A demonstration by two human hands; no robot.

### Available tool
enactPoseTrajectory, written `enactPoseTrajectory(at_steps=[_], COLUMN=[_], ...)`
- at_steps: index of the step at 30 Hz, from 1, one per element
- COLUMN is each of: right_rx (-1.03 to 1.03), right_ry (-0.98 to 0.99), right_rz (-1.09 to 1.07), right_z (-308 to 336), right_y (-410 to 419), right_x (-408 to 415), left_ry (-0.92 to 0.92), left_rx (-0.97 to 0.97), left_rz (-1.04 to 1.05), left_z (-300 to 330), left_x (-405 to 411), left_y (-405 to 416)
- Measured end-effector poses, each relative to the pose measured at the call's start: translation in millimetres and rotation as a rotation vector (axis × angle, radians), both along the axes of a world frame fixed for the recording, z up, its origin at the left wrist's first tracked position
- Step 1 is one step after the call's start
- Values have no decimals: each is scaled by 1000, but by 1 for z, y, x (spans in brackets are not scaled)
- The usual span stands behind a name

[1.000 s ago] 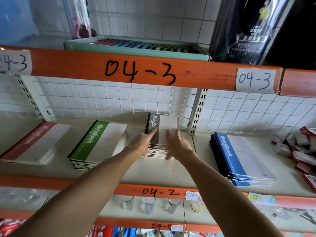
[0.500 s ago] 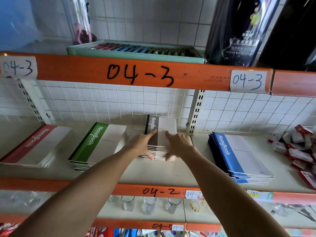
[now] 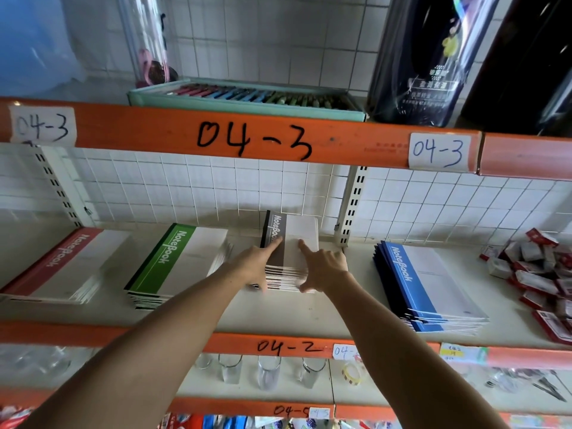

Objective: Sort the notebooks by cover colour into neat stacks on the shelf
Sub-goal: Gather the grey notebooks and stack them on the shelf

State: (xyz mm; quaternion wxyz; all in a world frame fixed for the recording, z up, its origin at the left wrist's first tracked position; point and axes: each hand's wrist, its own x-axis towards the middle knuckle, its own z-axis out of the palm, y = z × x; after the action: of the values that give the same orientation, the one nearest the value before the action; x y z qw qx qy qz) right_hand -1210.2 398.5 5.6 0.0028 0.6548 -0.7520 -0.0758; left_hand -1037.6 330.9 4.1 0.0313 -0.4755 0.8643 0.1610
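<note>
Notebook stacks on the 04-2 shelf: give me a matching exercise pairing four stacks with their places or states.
Things:
1. red-spined notebook stack
2. green-spined notebook stack
3. grey-spined notebook stack
4. blue-spined notebook stack

Places or states:
A. between both hands
B. far left of the shelf
C. beside the small red-and-white packets
D. just left of the left hand

Pairs: 1-B, 2-D, 3-A, 4-C

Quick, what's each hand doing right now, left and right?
Left hand: open, fingers straight, pressing the left side of the grey notebook stack.
Right hand: open, index finger on top, thumb at the stack's front edge.
</note>
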Motion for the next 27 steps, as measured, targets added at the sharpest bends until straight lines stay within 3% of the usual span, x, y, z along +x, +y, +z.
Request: enactPoseTrajectory(at_steps=[9, 19, 27], right_rx=[-31, -10, 2], right_ry=[32, 18, 27], right_rz=[57, 32, -32], right_z=[-15, -15, -14], right_y=[-2, -4, 5], right_x=[-4, -4, -1], left_ry=[-90, -79, -263], left_rx=[-137, -136, -280], left_rz=[-3, -5, -58], left_z=[-7, -8, 0], left_x=[-5, -6, -6], left_y=[-4, -2, 8])
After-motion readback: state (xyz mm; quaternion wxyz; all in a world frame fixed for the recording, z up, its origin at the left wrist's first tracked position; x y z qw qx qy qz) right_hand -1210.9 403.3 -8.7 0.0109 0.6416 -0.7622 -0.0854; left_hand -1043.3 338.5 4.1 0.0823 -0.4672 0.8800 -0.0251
